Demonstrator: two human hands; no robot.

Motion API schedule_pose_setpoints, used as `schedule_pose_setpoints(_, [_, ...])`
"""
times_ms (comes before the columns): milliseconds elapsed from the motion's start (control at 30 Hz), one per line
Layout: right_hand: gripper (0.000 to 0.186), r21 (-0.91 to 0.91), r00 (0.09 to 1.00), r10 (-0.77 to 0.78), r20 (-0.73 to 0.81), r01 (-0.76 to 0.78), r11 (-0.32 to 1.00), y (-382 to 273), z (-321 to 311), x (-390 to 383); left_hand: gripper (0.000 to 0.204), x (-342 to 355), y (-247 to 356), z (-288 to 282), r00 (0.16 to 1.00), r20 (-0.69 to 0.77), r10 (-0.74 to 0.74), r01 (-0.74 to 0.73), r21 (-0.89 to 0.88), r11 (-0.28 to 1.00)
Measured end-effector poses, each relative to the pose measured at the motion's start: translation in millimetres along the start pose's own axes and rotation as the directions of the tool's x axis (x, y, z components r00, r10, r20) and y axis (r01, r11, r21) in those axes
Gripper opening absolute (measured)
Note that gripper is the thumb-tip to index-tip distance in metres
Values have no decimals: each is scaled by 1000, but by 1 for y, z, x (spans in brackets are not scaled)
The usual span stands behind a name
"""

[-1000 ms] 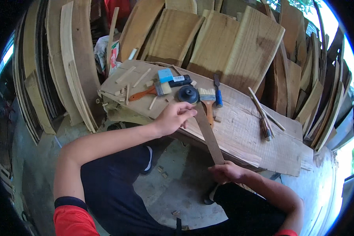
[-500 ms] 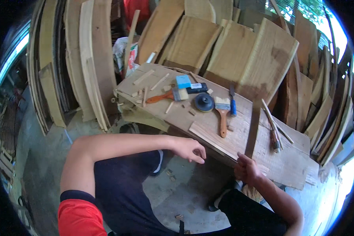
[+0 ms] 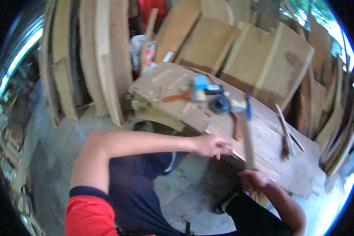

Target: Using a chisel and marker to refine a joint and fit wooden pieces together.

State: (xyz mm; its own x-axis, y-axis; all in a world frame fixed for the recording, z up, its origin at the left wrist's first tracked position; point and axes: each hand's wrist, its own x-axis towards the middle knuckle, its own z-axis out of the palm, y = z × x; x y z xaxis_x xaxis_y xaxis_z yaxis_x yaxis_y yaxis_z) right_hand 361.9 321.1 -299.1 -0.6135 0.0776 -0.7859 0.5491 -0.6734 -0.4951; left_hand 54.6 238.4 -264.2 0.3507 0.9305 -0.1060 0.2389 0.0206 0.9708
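Observation:
The right side of the bench holds my right hand (image 3: 252, 179), wrapped round the lower end of a long, flat wooden strip (image 3: 247, 145) that points up and away from me. Left of it, my left hand (image 3: 212, 146) hovers by the near board edge with loosely spread fingers, holding nothing. Behind them on the pale board bench (image 3: 291, 173) lie a round dark pad (image 3: 220, 104), an orange-handled brush (image 3: 176, 97), a second brush (image 3: 237, 129) partly behind the strip, a blue block (image 3: 200, 82), a blue-handled tool (image 3: 249, 109) and several thin sticks (image 3: 281, 118). The picture is blurred.
Tall planks (image 3: 106, 63) lean upright at the left; wide wooden slabs (image 3: 279, 63) stand behind the bench and along the right. A white sack (image 3: 137, 47) and a red object (image 3: 149, 11) sit at the back. My legs (image 3: 137, 188) are below the bench, over a concrete floor (image 3: 181, 188).
My left hand has left the strip's upper end and moved down and right. The strip, still in my right hand, has swung more upright. The view has shifted, moving the scene rightward.

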Motion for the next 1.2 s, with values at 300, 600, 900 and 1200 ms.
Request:
schedule_pose_setpoints(300, [41,-379,925,-363,-114,298,876,-48,37,-32,31,6,8,-22,914,-357,-193,29,-416,909])
schedule_pose_setpoints(600, [46,-491,929,-334,-162,217,843,-51,4,-59,35,4,11,-29,926,-335,-176,46,-363,931])
schedule_pose_setpoints(900, [46,-674,887,-402,-226,155,722,-52,6,-64,40,1,7,-28,900,-366,-237,96,-363,927])
schedule_pose_setpoints(1200, [29,-989,451,-887,-102,51,139,-41,-12,-47,43,9,-20,-38,868,-424,-257,143,-282,949])
